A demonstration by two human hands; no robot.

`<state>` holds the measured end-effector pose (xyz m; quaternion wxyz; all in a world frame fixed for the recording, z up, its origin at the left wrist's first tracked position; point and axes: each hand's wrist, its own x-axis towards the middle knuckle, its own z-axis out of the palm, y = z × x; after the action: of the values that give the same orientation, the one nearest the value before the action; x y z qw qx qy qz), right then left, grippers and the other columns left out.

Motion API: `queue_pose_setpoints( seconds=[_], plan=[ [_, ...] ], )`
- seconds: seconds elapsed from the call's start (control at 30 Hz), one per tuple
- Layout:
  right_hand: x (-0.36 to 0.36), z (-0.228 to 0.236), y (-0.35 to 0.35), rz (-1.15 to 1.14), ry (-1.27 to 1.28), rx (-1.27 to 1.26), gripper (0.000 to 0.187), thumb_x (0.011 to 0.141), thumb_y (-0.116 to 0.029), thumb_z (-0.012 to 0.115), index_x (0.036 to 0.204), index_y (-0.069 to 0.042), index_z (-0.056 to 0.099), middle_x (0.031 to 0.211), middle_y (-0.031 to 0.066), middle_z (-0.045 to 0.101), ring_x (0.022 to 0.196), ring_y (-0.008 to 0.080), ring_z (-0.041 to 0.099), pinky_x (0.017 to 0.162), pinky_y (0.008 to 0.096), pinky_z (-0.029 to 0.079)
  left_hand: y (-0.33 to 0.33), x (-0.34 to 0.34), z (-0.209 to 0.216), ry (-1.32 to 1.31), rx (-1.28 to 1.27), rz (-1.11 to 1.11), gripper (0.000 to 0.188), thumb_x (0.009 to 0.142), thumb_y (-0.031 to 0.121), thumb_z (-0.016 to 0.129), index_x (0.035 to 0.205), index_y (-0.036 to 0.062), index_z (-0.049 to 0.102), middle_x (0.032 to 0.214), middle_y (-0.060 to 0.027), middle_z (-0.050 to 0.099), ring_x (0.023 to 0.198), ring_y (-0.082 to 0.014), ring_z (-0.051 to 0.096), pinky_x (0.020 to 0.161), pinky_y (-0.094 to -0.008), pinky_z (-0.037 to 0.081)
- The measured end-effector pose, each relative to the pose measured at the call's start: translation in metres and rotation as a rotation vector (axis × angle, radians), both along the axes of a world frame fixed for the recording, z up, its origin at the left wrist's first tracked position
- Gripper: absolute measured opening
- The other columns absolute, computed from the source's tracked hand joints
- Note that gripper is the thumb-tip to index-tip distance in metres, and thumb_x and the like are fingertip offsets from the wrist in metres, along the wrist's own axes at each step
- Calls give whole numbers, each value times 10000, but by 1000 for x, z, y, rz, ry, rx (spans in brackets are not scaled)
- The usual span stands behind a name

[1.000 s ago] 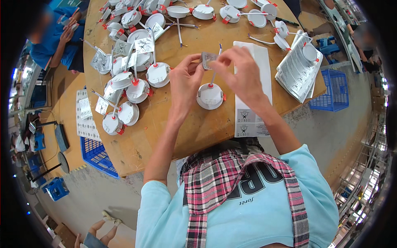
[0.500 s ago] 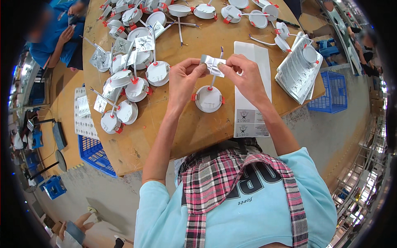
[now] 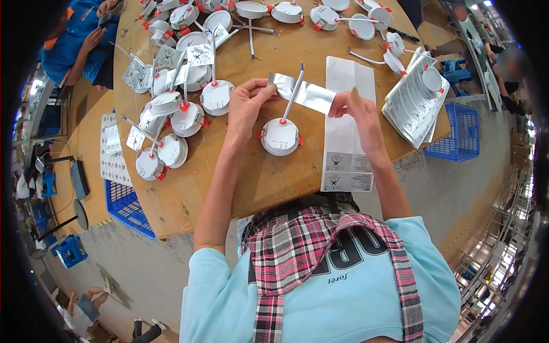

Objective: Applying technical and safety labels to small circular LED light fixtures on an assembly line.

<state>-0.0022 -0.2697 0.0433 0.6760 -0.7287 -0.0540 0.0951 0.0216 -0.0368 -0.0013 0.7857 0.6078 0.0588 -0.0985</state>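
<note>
A silver adhesive label (image 3: 315,97) is stretched out flat, shiny face up, between my two hands. My left hand (image 3: 246,108) pinches its left end. The bent fingers of my right hand (image 3: 363,120) hold its right end, with the thumb raised off it. In front of the label stands the grey cable (image 3: 295,96) of a round white downlight (image 3: 280,138), crossing it left of its middle. That downlight lies on the table just below my hands, with red spring clips at its sides.
A label sheet (image 3: 349,143) lies right of my hands on the wooden table (image 3: 251,183). Further right is a stack of label sheets (image 3: 409,106) with a downlight on top. Many downlights (image 3: 216,98) crowd the left and far side, some with labels on their cables. A co-worker (image 3: 77,43) sits far left.
The label was bunched between both hands above the cable; now it is spread out behind the cable. My right hand has moved right and its thumb has lifted.
</note>
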Motion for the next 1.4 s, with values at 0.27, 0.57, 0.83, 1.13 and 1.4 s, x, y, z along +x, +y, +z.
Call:
queue_pose_setpoints(
  seconds=[0.27,0.57,0.83,1.13,1.4],
  plan=[
    [52,-19,8,229,380,227,256,904,-68,461,1099,-2,614,899,20,583,779,68,502,746,225,439,5,2,-6,2,-39,-35,217,878,129,603,1006,-46,615,892,-124,673,804,-166,663,769,-266,533],
    [79,-1,-9,366,63,-136,267,878,-50,465,1098,-18,612,969,46,617,922,100,566,817,247,451,8,2,-2,9,-46,-41,210,877,142,614,990,-34,623,881,-107,674,779,-147,660,739,-255,533],
    [72,-35,6,367,656,484,394,862,-93,591,1234,-18,484,981,41,604,833,83,584,737,208,484,6,3,-3,0,-66,-52,204,875,155,622,980,-19,632,871,-91,674,771,-133,656,739,-244,529],
    [76,-30,24,427,289,406,410,820,-141,673,1196,-47,540,1049,28,592,977,96,556,873,247,453,8,2,-2,16,-67,-58,195,879,149,615,985,-14,628,865,-90,673,787,-129,654,738,-240,528],
    [85,-35,30,592,268,475,357,785,-141,725,1105,-71,584,1017,9,600,986,88,549,869,235,439,7,2,-4,8,-86,-68,205,878,156,616,984,-19,626,869,-87,675,782,-122,651,744,-239,525]
  ],
)
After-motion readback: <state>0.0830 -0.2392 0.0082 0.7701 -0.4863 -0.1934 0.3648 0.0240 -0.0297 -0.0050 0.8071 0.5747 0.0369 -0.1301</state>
